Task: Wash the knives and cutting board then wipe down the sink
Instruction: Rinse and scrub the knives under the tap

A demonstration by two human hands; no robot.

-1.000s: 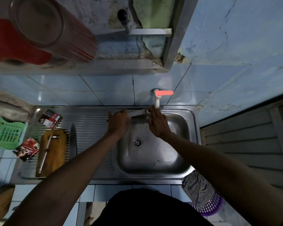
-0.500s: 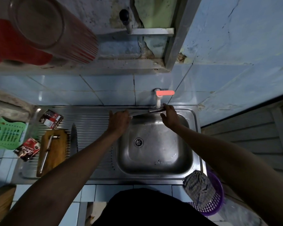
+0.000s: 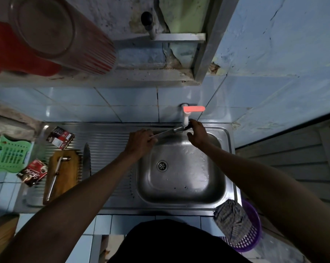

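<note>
A steel sink [image 3: 229, 168] sits below a white tap [image 3: 186, 118] with an orange handle. My left hand [image 3: 140, 142] grips the handle of a knife [image 3: 165, 132] held level over the basin's back edge. Its blade reaches right, under the tap. My right hand [image 3: 197, 135] pinches the blade's far end between thumb and fingers. Water wets the basin's right side. On the drainboard to the left lies a wooden cutting board [image 3: 69, 174] with a slim metal knife [image 3: 55, 177] on it. A second knife [image 3: 86, 160] lies beside the board.
Two sachets [image 3: 60, 137] [image 3: 33, 172] lie on the drainboard, with a green plastic rack [image 3: 9, 156] left of them. A checkered cloth [image 3: 231, 219] hangs over a purple basket [image 3: 252, 236] at the sink's front right corner. A red cup [image 3: 55, 35] stands on the ledge above.
My right hand has slid right along the blade, from its middle to the tip under the tap. My left hand has kept its hold on the handle.
</note>
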